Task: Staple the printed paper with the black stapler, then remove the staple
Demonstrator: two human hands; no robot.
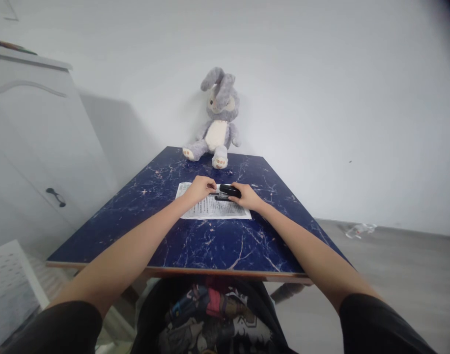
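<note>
A black stapler (pixel 230 191) is over the printed paper (pixel 215 210), its front pointing left and its top raised from its base. Wrapped round the stapler's rear end, my right hand (pixel 247 196) grips it from the right. My left hand (pixel 203 188) is at the stapler's front, thumb and fingers pinched together; whatever lies between them is too small to tell. The paper lies flat on the blue marbled table (pixel 210 246), partly covered by both hands and the stapler.
A grey plush rabbit (pixel 217 132) sits at the table's far end against the white wall. To the left stands a white cabinet (pixel 37 147) with a dark handle. A clear plastic wrapper (pixel 359 230) lies on the floor at right.
</note>
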